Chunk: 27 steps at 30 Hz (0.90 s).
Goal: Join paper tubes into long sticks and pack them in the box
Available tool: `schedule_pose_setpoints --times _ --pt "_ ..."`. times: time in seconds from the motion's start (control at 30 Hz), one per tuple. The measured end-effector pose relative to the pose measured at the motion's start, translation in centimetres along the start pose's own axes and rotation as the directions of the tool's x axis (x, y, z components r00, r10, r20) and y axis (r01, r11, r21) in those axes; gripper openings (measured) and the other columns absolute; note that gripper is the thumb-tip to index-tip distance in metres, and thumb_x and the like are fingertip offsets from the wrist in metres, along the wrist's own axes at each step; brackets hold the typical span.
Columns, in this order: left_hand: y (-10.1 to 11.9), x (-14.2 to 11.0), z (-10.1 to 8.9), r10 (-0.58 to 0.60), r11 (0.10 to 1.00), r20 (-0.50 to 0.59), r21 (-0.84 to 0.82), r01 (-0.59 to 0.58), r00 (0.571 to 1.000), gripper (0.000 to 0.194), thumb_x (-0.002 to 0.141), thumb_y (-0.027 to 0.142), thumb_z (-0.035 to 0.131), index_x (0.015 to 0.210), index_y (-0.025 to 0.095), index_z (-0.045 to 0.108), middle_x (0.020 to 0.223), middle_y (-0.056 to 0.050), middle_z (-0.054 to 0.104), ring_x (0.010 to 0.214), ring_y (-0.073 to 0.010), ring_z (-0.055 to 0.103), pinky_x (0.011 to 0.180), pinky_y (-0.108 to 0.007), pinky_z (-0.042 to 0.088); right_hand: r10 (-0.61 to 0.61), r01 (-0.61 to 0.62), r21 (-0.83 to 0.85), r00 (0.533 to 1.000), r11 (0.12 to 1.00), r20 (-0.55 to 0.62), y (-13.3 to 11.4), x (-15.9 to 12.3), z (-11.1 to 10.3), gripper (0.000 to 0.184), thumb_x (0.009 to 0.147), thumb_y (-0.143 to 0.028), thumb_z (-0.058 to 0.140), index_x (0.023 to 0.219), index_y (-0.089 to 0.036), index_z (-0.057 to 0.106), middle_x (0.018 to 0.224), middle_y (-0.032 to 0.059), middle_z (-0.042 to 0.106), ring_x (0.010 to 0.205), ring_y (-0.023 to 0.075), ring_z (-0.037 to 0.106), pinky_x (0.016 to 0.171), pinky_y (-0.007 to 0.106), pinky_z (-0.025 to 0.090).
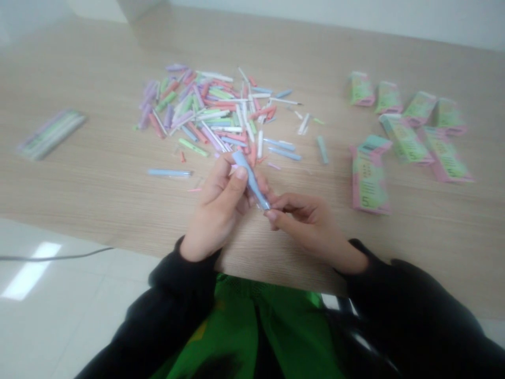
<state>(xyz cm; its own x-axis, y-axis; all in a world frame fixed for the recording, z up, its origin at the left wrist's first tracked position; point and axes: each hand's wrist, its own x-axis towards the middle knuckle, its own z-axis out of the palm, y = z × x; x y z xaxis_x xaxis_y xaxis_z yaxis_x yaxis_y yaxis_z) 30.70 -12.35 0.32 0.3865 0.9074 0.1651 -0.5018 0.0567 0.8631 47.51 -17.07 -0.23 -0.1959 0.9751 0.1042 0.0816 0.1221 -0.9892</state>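
Note:
My left hand (223,205) is closed around a light blue pen (252,179), its thumb lying along the barrel. The pen slants down to the right, its wider end up and away from me. At its lower, clear-looking end, my right hand (307,221) has thumb and forefinger pinched together; whether a small part sits between them is too blurred to see. Just beyond my hands spreads a heap of pen parts (213,105) in purple, green, red, blue and white, with thin white refills among them.
Several pink and green cartons (371,181) stand or lie on the right of the wooden table (98,184). A flat pack of pens (51,134) lies at the left. Loose blue pens (169,172) and small bits surround the heap. A cable (59,258) crosses the floor.

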Motion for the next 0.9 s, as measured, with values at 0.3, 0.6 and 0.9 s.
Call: schedule_pose_setpoints --times 0.3,0.6,0.9 --pt "0.1 0.2 0.4 0.098 0.995 -0.050 -0.006 -0.098 0.994 0.022 0.095 0.038 0.070 0.099 0.024 0.053 0.078 0.004 0.061 0.085 -0.0171 0.072 0.076 -0.031 0.063 0.008 -0.007 -0.036 1.000 0.999 0.030 0.1 -0.1 0.2 0.019 0.092 -0.023 0.065 0.074 -0.020 0.067 0.070 -0.0033 0.066 0.069 0.0109 0.059 0.070 0.027 0.046" --pt "-0.1 -0.5 -2.8 0.166 0.970 0.015 0.175 -0.167 0.986 0.013 0.104 0.035 0.057 0.113 0.026 0.056 0.089 -0.001 0.068 0.088 -0.0173 0.069 0.087 -0.035 0.057 -0.091 -0.023 -0.422 0.964 0.907 -0.248 0.8 1.6 -6.7 0.014 0.091 -0.031 0.066 0.099 -0.021 0.071 0.084 0.0024 0.071 0.076 0.0174 0.065 0.072 0.032 0.050" --pt "-0.4 -1.3 -5.9 0.195 0.935 -0.059 0.311 -0.167 0.979 0.016 0.104 0.038 0.056 0.114 0.026 0.056 0.092 -0.001 0.066 0.089 -0.0168 0.066 0.088 -0.034 0.051 -0.087 -0.004 -0.939 0.996 0.343 -0.036 1.3 9.1 -9.9 0.028 0.090 -0.014 0.054 0.100 -0.014 0.080 0.108 0.0152 0.070 0.101 0.0281 0.066 0.092 0.041 0.050"
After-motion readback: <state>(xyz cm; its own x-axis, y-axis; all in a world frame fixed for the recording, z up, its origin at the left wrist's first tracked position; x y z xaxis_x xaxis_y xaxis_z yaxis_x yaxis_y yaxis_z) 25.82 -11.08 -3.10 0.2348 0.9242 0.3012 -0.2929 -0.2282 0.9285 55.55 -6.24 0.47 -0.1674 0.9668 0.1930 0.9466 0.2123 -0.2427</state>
